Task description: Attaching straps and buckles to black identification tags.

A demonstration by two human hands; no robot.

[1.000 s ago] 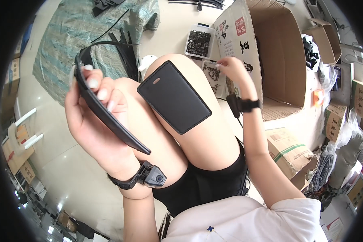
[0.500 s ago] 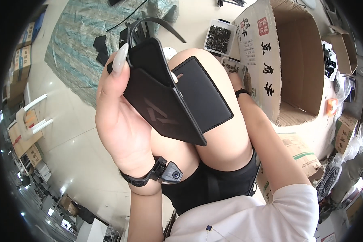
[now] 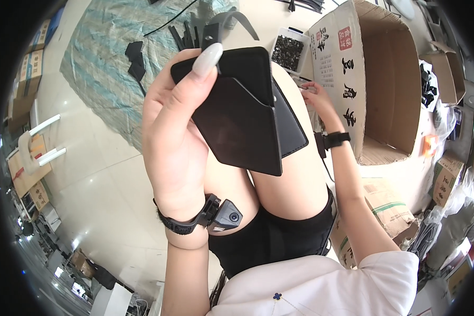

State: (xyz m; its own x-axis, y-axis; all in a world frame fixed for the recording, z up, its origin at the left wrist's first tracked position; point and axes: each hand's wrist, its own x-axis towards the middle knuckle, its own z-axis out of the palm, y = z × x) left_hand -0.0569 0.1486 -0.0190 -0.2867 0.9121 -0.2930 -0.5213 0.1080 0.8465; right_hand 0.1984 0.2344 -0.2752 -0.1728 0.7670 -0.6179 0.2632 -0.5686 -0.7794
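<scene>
Up in front of my knees, my left hand point(image 3: 168, 137) grips a black leather luggage tag point(image 3: 242, 124) at its upper left corner, thumb on the front face. Behind the front panel, a stitched back flap point(image 3: 290, 124) hangs open at an angle. A dark strap point(image 3: 239, 17) with a small hole near its base curls up from the top. My right hand point(image 3: 317, 97) is beyond my right knee, beside a small clear tray point(image 3: 302, 80) mostly hidden by the knee. Its fingertips are drawn together; whatever is between them is too small to make out.
A clear bin of small dark parts point(image 3: 289, 50) stands beside a large open cardboard box point(image 3: 389, 84) on the right. A green-striped woven sheet point(image 3: 97, 68) covers the floor at the left, with black leather pieces point(image 3: 136, 60) and straps point(image 3: 187, 37) on it.
My left hand has moved right, turning the tag so its front panel hides more of the back flap. My right hand has lifted out of the small tray and drawn back slightly.
</scene>
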